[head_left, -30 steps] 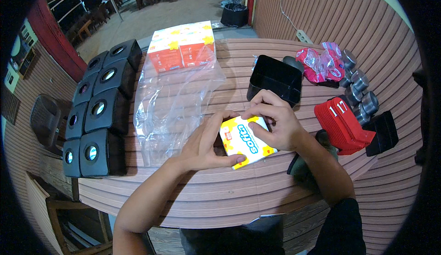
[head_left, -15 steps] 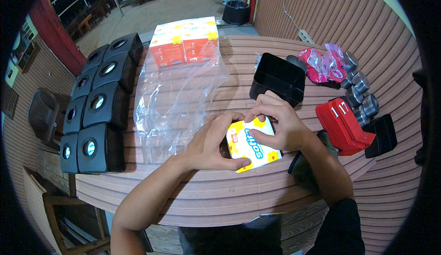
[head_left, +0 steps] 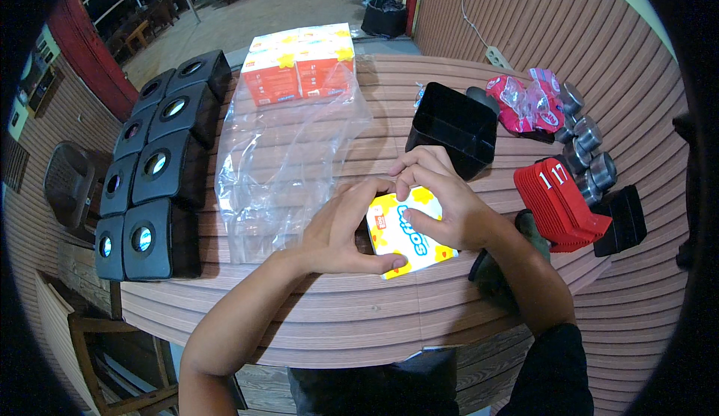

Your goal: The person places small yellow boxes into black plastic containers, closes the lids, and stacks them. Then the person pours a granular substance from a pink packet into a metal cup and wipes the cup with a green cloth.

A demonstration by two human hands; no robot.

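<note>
A square pack of tissues [head_left: 410,251], white and yellow with blue lettering, is between my two hands near the table's front edge. My left hand [head_left: 337,230] grips its left side, with the thumb on the near corner and the fingers behind the far edge. From the right, my right hand [head_left: 458,205] bends over the far right part, its thumb on the top face and its fingertips at the far edge. Those fingertips are partly hidden. Just beyond the right hand stands an open black box [head_left: 455,120], tilted in view, its inside showing.
Black boxes with round holes [head_left: 166,169] stand in two rows at left. A clear plastic bag [head_left: 273,191] lies beside them, below stacked orange-and-white tissue packs [head_left: 299,64]. At right are pink packages [head_left: 517,109], metal pots [head_left: 586,133], red plates [head_left: 554,214] and a dark pouch [head_left: 498,277].
Both hands stay on the pack, with only small shifts of the right fingers along its far edge. The whole view has moved very slightly.
</note>
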